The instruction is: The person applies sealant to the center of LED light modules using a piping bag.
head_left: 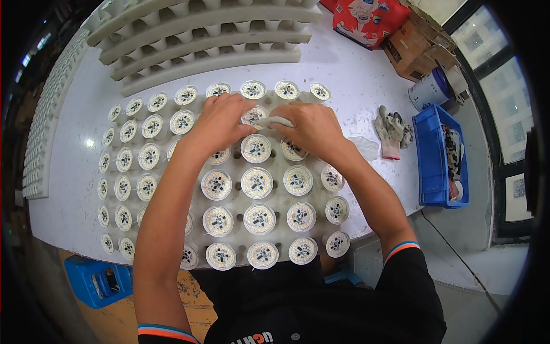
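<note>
Rows of round LED boards (256,183) in white cups stand in a pale foam tray (281,166) on the table. My left hand (223,119) rests over a board in the second row, its fingers bent and thumb toward that board (254,114). From the right, my right hand (312,127) reaches to the same board, its fingers closed on a white pen-like tool (278,121) whose tip points left over the board. Whether my left fingertips pinch anything is hidden.
Stacked foam trays (206,43) stand at the back and another tray (54,109) at the left. On the right are gloves (391,132), a blue crate (427,166), a tub (429,89), a cardboard box (415,46) and a red bag (366,20). A blue stool (86,281) stands below left.
</note>
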Demonstrator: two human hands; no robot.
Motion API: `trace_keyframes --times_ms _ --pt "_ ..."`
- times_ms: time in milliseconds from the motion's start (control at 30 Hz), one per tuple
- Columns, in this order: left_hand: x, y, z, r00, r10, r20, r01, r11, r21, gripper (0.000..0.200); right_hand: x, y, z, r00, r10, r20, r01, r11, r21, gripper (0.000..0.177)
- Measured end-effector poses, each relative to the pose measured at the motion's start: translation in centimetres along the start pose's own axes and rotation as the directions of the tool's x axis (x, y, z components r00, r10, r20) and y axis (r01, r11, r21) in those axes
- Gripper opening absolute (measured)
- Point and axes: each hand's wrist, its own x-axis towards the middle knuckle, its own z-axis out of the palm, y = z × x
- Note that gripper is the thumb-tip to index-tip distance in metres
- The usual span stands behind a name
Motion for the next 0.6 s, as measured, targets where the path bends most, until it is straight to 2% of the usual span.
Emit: trace_keyframes --times_ms 500,600 --pt "0.0 -0.06 0.08 1.0 0.011 -0.012 -0.011 1.0 0.003 0.055 0.22 -0.16 -0.37 0.999 0.037 0.028 -0.038 0.999 0.039 0.024" --pt "-0.2 0.35 -0.23 0.999 0.004 -0.05 -0.004 1.0 -0.009 0.05 -0.05 0.16 -0.16 0.996 0.086 -0.033 -0.083 0.991 0.105 0.023"
